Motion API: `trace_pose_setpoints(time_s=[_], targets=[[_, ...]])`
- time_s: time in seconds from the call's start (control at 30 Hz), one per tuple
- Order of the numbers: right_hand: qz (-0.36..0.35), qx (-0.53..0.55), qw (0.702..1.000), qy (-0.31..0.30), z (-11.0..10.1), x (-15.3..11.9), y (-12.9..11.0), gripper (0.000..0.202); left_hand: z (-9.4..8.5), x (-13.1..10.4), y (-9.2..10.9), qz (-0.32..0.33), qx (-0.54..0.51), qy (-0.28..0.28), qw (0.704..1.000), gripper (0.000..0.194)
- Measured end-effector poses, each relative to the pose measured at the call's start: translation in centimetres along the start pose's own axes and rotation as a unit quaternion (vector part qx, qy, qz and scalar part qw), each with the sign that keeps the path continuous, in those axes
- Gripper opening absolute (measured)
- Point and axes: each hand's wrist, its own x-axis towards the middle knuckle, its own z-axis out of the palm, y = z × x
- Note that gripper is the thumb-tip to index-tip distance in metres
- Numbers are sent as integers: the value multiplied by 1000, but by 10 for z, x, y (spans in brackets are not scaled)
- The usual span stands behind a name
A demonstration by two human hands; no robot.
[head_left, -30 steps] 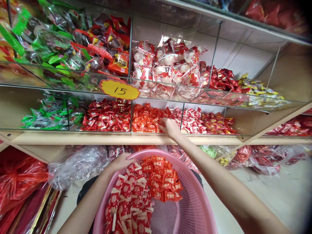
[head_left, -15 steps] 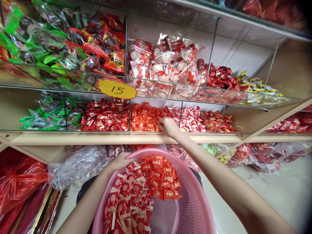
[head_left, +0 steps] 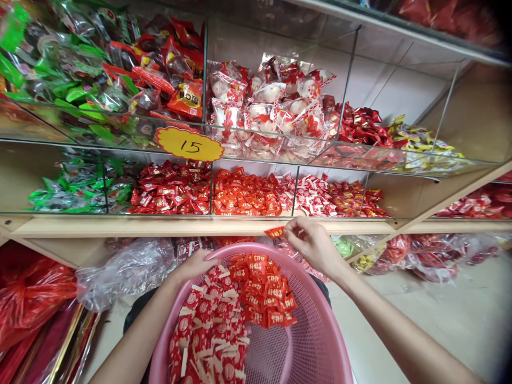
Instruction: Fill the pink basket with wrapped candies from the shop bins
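The right hand (head_left: 314,245) is now clear of the lower shelf compartment, where it was reaching in half a second ago. It sits in front of the wooden shelf edge (head_left: 120,228), just above the far rim of the pink basket (head_left: 338,341). Result: one orange-red packet (head_left: 274,231) is off the shelf but not yet in the basket.

Right hand state: nearly closed, with the packet pinched by one end between thumb and fingertips; the other fingers are curled. The free end of the packet points left.

Left hand state: closed on the far left rim of the basket, fingers partly hidden.

Basket contents: red-and-white packets (head_left: 212,325) fill the left side; orange packets (head_left: 266,290) lie beside them toward the far side. Mesh is visible at right.

Shelf: glass dividers separate the wrapped goods. Loose orange packets (head_left: 244,194) occupy a lower compartment, between darker red packets (head_left: 170,189) and red-and-white ones. A yellow tag (head_left: 189,145) marked "15" is fixed at the upper shelf's front.

Room: a clear plastic bag (head_left: 124,274) and a red bag (head_left: 32,293) lie below the shelf at left. Pale floor (head_left: 444,320) shows at right.
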Motion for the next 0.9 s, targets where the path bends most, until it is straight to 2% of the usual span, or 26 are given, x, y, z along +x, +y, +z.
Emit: trace_pose_setpoints(time_s=[0.17,0.27,0.37,0.5,0.9], targets=[[104,114,988,-13,20,-46,33,16,0,-1,2,7,-11,-11,1000,35],[158,234,959,-14,30,-61,48,22,-1,-2,4,0,-1,-12,1000,36],[196,311,930,-16,36,-68,50,24,-1,-2,5,-2,4,-12,1000,36],[235,329,914,-27,45,-69,46,27,-1,-3,5,4,-1,-11,1000,35],[246,308,919,-26,74,-72,53,37,0,-2,2,1,-11,-12,1000,34]])
